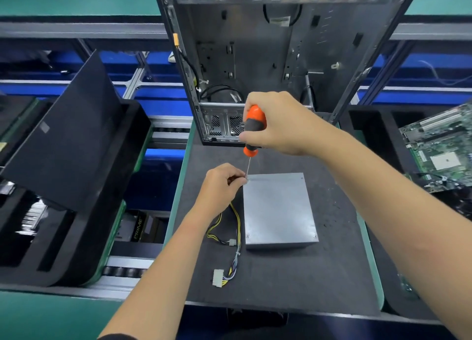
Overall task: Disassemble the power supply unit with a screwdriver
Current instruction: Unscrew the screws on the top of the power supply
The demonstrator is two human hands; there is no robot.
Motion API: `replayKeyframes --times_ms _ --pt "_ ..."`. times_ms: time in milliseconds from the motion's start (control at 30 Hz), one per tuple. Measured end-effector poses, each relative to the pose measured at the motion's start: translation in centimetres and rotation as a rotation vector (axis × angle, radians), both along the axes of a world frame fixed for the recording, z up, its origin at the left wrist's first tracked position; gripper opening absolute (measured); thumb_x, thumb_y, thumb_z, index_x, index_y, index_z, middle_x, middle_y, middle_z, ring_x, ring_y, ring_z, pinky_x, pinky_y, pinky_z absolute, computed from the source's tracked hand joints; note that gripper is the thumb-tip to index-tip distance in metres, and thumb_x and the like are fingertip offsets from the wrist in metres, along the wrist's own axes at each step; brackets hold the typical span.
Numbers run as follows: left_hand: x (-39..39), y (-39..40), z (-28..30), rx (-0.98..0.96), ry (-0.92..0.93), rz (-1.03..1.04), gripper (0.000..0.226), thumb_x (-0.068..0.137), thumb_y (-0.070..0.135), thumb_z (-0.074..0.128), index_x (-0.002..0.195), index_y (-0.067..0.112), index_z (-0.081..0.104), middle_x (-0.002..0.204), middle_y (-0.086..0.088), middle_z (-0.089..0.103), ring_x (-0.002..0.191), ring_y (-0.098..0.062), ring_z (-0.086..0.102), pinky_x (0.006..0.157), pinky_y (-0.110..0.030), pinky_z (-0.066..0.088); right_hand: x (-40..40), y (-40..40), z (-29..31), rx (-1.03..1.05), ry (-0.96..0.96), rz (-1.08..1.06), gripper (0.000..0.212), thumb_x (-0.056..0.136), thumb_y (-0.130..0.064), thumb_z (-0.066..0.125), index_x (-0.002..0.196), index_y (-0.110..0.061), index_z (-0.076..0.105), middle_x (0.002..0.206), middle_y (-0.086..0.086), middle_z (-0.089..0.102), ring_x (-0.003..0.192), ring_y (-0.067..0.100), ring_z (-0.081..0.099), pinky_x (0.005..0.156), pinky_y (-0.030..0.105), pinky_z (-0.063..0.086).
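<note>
While the right hand (275, 125) grips the screwdriver (252, 132) on the far-left lid screw, steadied by the pinching left hand (223, 184), the power supply unit (278, 209) lies closed on the mat (293, 275), three other corner screws apparently in.

Grey power supply unit (279, 209) flat on mat, orange-handled screwdriver (252, 132) upright at its corner

Electronics teardown line: conveyor rollers (127, 272), foam trays (63, 250), gutted PC case (255, 46).
</note>
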State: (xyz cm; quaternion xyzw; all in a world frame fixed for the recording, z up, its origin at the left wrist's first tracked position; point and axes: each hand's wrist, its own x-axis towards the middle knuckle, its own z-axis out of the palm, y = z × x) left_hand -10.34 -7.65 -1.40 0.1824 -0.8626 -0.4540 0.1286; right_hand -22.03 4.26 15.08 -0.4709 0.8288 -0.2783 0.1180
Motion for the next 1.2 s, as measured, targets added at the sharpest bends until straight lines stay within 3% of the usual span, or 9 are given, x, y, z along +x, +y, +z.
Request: replayKeyframes --times_ms 200,467,567,733,1000,1067,1200 --pt "0.1 0.1 -0.1 0.021 -0.005 0.036 0.005 0.084 0.016 0.070 0.089 0.017 0.072 0.084 0.012 0.067 0.079 0.000 0.062 0.070 -0.006 0.046 0.6 -0.2 -0.3 -0.056 0.016 -0.076 0.026 0.084 -0.033 0.071 0.088 -0.015 0.053 0.072 -0.012 0.058 0.071 0.011 0.056 0.055 0.027 0.040" --pt "-0.1 -0.1 0.1 -0.197 0.005 -0.077 0.008 0.088 0.017 0.065 0.088 0.010 0.071 0.088 0.005 0.066 0.078 -0.008 0.059 0.072 -0.015 0.045 1.0 -0.9 0.6 0.052 0.076 0.041 0.024 0.081 -0.030 0.072 0.093 -0.015 0.057 0.075 -0.015 0.056 0.078 0.015 0.055 0.062 0.032 0.045" --pt "-0.2 -0.2 0.1 -0.130 -0.031 -0.060 0.005 0.088 0.017 0.066 0.087 0.014 0.071 0.088 0.006 0.068 0.080 -0.009 0.062 0.073 -0.019 0.049 0.9 -1.2 0.7 0.049 0.050 0.026 0.022 0.080 -0.029 0.073 0.087 -0.017 0.056 0.071 -0.015 0.057 0.072 0.006 0.055 0.055 0.028 0.039" --pt "0.0 -0.6 0.2 0.137 -0.052 0.033 0.016 0.085 0.014 0.069 0.082 0.029 0.071 0.082 0.014 0.070 0.080 -0.004 0.065 0.074 -0.013 0.051 1.5 -1.5 -1.0 -0.094 0.047 -0.276 0.027 0.085 -0.032 0.068 0.080 -0.015 0.047 0.068 -0.011 0.057 0.066 0.009 0.053 0.049 0.023 0.032" --pt "-0.2 -0.5 0.2 0.085 -0.073 0.029 0.009 0.084 0.015 0.070 0.088 0.022 0.072 0.085 0.013 0.068 0.084 -0.006 0.064 0.078 -0.017 0.051 1.5 -1.0 -1.1 -0.117 0.010 -0.317 0.027 0.086 -0.027 0.064 0.075 -0.019 0.041 0.067 -0.009 0.063 0.061 0.009 0.057 0.045 0.019 0.033" --pt "-0.2 -0.5 0.1 0.054 -0.065 0.016 0.007 0.085 0.016 0.070 0.089 0.021 0.073 0.087 0.013 0.068 0.084 -0.005 0.064 0.077 -0.014 0.050 1.5 -0.8 -1.0 -0.113 -0.003 -0.306 0.026 0.085 -0.025 0.064 0.075 -0.018 0.041 0.067 -0.009 0.063 0.053 0.005 0.056 0.038 0.012 0.031" --pt "-0.1 -0.5 0.1 0.031 -0.048 0.000 0.007 0.085 0.016 0.070 0.087 0.022 0.072 0.086 0.015 0.067 0.082 0.002 0.062 0.071 -0.006 0.047 1.8 -0.7 -1.0 -0.099 0.018 -0.276 0.025 0.085 -0.027 0.065 0.076 -0.018 0.043 0.066 -0.012 0.058 0.054 0.004 0.052 0.041 0.014 0.030"
